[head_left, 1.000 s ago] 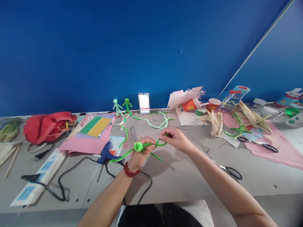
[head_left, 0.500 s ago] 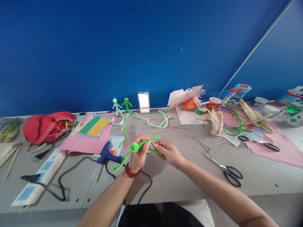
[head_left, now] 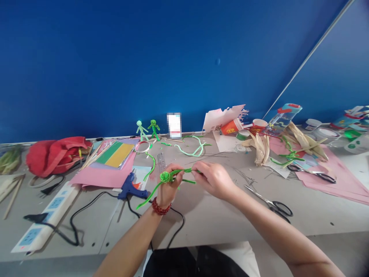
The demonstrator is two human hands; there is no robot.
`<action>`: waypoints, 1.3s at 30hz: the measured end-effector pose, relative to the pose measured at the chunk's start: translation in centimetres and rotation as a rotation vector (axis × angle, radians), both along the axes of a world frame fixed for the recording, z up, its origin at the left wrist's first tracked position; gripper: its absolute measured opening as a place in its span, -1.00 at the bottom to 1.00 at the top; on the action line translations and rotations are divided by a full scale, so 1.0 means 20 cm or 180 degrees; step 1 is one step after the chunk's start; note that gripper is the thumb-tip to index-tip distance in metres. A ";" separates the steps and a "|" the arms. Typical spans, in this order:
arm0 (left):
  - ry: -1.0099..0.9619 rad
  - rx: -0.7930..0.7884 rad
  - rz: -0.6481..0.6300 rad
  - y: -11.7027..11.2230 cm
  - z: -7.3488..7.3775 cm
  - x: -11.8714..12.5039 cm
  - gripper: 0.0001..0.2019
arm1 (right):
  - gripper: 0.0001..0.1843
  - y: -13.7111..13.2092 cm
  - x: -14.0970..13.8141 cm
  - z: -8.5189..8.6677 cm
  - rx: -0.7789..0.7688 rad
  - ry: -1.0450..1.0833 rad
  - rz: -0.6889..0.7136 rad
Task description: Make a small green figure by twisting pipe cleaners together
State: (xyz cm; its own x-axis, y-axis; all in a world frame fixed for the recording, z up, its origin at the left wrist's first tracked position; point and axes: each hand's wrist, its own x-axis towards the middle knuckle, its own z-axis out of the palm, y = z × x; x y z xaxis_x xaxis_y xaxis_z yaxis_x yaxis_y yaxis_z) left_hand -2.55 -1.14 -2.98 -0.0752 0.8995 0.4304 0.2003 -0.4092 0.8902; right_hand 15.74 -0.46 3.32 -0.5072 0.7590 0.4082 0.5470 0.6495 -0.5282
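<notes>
A bright green pipe-cleaner figure (head_left: 165,177) with a round coiled head lies across my left hand (head_left: 170,186), whose thumb and fingers are closed on its twisted body. One long green strand trails from the head toward my wrist, and another sticks out to the right below my fingers. My right hand (head_left: 213,179) pinches the end of an upper strand between thumb and fingertips, drawn out level from the figure. Behind my hands, a pale green figure (head_left: 141,130) and a darker green figure (head_left: 154,129) stand by the wall.
A blue glue gun (head_left: 131,187) with a black cord lies left of my hands, near a power strip (head_left: 47,219) and pink paper (head_left: 100,175). Black-handled scissors (head_left: 281,209) rest on the right. A metal ruler (head_left: 161,161) and loose pipe cleaners (head_left: 190,154) lie beyond.
My right hand has shifted slightly up and right, going from the lower strand to the upper one. My left hand keeps its hold on the figure.
</notes>
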 end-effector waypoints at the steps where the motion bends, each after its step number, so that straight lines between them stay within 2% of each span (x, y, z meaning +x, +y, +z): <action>1: -0.0139 -0.0073 -0.0080 0.00 0.00 0.00 -0.92 | -0.83 0.02 0.01 0.02 -0.0034 0.0090 -0.0008; 3: -0.0477 -0.0214 -0.0320 0.00 -0.01 0.00 -0.93 | -0.83 0.08 0.03 0.04 -0.0260 0.0303 0.0048; 5: -0.0852 -0.0387 -0.0666 0.00 -0.01 0.00 -0.94 | -0.83 0.13 0.04 0.03 -0.0719 0.0568 0.0177; 9: -0.1281 -0.0658 -0.1273 -0.01 0.02 0.00 -0.96 | -0.76 0.22 0.04 -0.06 -0.2213 0.1113 0.0824; 11: -0.1411 -0.0654 -0.1300 -0.01 0.03 0.01 -0.96 | -0.71 0.22 0.02 -0.11 -0.2684 0.1344 0.1101; 15: -0.1612 -0.0464 -0.0887 -0.01 0.03 0.01 -0.95 | -0.64 0.16 -0.02 -0.20 -0.2918 0.1655 0.1212; 19: -0.1190 -0.0220 -0.0453 0.00 0.03 0.01 -0.97 | -0.62 0.06 -0.05 -0.22 -0.2672 0.1323 0.0932; 24: -0.0698 -0.0055 -0.0053 -0.01 0.04 0.01 -0.94 | -0.70 -0.02 -0.05 -0.15 -0.1689 0.0585 0.0515; 28: -0.0411 -0.0051 -0.0101 -0.01 0.04 0.01 -0.88 | -0.79 -0.06 -0.04 -0.10 -0.0647 -0.0248 0.0166; 32: 0.0057 0.0167 -0.0209 -0.02 0.02 0.00 -0.91 | -0.78 -0.07 -0.04 -0.06 0.0125 -0.0748 0.0167; 36: 0.0138 0.0226 -0.0312 -0.02 0.01 -0.01 -0.93 | -0.79 -0.03 0.00 0.02 0.0339 -0.0677 0.0198; 39: -0.0227 0.0003 -0.0506 -0.02 0.01 -0.01 -0.92 | -0.79 0.04 0.03 0.07 0.0006 -0.0305 0.0069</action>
